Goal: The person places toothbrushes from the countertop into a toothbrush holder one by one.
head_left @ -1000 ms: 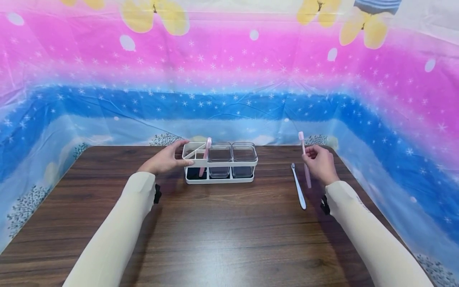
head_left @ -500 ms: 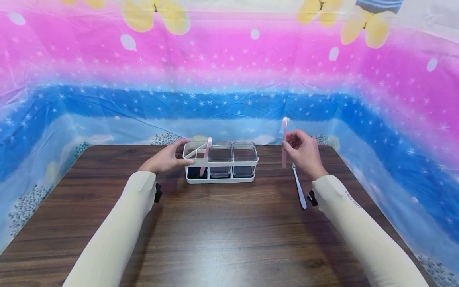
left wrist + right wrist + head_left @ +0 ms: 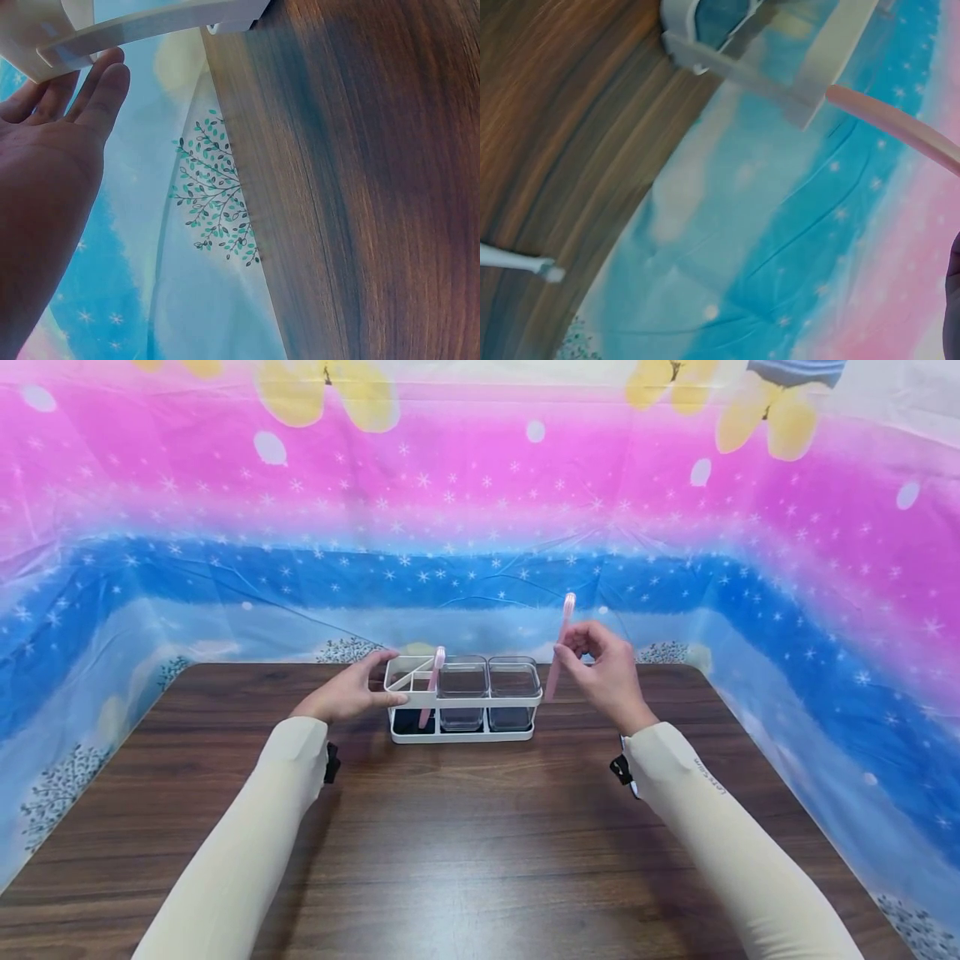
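A white toothbrush holder (image 3: 465, 702) stands toward the back of the table, with a pink toothbrush (image 3: 437, 662) leaning in its left section and two clear cups (image 3: 513, 681) in the others. My left hand (image 3: 343, 692) grips the holder's left end, thumb at the front and fingers behind; the left wrist view shows fingertips against the frame. Just off the right end, my right hand (image 3: 606, 677) pinches a second pink toothbrush (image 3: 553, 677), head up and slightly tilted. In the right wrist view, its handle end overlaps the holder's upper rail.
A white toothbrush (image 3: 510, 259) lies on the wooden table (image 3: 450, 843) to the right; in the head view my right wrist mostly hides it. A patterned cloth (image 3: 480, 510) hangs around the table's back and sides.
My right hand has lifted the second pink toothbrush and carried it left, close to the holder's right end. The left hand and the holder stay in place.
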The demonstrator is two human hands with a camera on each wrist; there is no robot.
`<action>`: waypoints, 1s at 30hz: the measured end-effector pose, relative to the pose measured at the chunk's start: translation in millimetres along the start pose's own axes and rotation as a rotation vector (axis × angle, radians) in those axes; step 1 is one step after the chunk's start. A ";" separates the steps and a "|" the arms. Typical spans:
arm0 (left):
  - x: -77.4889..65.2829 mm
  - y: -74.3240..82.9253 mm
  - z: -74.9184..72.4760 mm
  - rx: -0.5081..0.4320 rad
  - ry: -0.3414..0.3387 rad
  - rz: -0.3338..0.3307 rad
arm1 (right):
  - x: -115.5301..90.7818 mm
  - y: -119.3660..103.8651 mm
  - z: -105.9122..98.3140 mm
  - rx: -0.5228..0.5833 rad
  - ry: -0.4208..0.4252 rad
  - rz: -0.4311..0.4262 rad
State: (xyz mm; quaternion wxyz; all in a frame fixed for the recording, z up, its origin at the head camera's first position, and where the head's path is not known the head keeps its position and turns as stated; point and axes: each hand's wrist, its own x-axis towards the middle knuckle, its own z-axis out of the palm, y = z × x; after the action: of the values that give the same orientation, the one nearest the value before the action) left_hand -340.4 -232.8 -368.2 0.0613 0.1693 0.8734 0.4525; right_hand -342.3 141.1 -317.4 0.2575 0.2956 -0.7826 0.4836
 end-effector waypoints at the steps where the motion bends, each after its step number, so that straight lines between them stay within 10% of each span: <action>1: -0.2 -0.3 -0.1 0.003 0.000 0.000 | 0.2 -7.6 2.0 0.014 -0.003 -0.009; 9: -0.8 -0.2 -0.2 -0.001 0.001 0.005 | 1.1 -55.4 21.5 0.096 -0.023 -0.070; 30: -1.2 -0.6 -0.2 0.013 0.007 0.010 | 3.2 -80.3 60.2 0.176 -0.083 -0.143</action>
State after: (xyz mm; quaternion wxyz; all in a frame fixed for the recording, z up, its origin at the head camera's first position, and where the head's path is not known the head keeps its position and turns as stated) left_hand -339.4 -233.7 -368.6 0.0552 0.1724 0.8756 0.4478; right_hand -294.3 57.0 -290.7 0.2315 0.3920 -0.7240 0.5183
